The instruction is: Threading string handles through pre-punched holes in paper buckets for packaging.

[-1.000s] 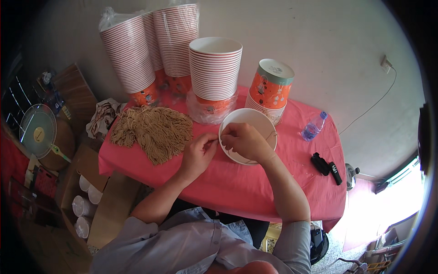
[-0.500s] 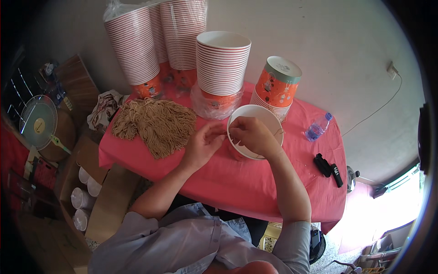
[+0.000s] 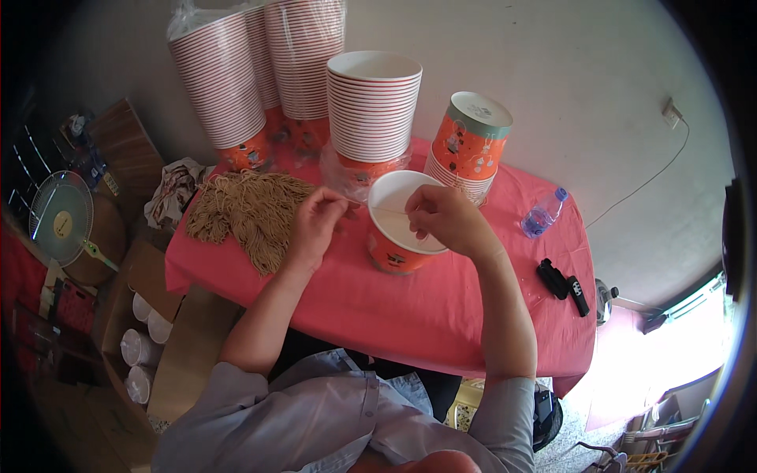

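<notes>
An orange and white paper bucket [image 3: 392, 256] stands upright on the table, its open top toward me. My left hand [image 3: 315, 227] is beside its left rim, thumb and fingers pinched on one end of a thin string [image 3: 388, 210]. Over the right side of the mouth is my right hand [image 3: 448, 222], fingers curled and pinched on the other end. Between the two hands the string runs across the bucket's opening. A heap of tan strings [image 3: 256, 211] lies just left of my left hand.
Tall stacks of nested paper buckets [image 3: 374, 110] line the back, some in clear plastic. An upside-down stack [image 3: 477, 146] stands behind my right hand. To the right are a plastic bottle [image 3: 544, 214] and black objects [image 3: 564, 285]. A carton [image 3: 193, 347] of white containers sits lower left.
My hands have moved apart, the left one leftward, drawing the string out between them. The bucket now sits slightly further left in the picture, and the whole view has shifted a little.
</notes>
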Demonstrator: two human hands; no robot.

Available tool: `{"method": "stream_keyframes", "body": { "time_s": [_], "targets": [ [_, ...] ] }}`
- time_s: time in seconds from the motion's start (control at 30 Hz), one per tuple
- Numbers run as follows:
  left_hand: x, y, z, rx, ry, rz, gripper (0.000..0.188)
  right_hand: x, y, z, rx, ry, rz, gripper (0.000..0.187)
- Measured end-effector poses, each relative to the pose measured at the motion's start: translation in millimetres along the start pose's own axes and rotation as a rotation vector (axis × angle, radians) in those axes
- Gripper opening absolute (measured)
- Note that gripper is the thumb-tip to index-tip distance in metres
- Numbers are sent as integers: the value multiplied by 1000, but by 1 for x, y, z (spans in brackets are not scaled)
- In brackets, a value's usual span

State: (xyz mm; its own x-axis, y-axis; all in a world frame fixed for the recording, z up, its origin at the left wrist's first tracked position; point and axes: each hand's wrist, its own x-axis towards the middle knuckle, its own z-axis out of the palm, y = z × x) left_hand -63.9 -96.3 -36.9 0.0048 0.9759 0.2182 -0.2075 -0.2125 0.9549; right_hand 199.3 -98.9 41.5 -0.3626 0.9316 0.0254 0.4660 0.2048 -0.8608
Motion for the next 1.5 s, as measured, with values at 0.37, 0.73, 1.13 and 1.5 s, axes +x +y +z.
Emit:
{"method": "stream_keyframes", "body": {
  "time_s": [0.37, 0.73, 1.13, 1.5],
  "targets": [
    [-1, -10, -13, -645, -126, -99, 8, 3, 9, -2, 30, 98, -163, 18],
    [3, 15, -31, -626, 39, 78, 16, -5, -7, 32, -360, 119, -122, 27],
    [60, 92, 52, 553, -566, 185, 21, -16, -5, -23, 172, 34, -414, 23],
    [64, 60, 65, 388, -959, -154, 22, -13, -3, -30, -53, 195, -347, 10]
  ]
}}
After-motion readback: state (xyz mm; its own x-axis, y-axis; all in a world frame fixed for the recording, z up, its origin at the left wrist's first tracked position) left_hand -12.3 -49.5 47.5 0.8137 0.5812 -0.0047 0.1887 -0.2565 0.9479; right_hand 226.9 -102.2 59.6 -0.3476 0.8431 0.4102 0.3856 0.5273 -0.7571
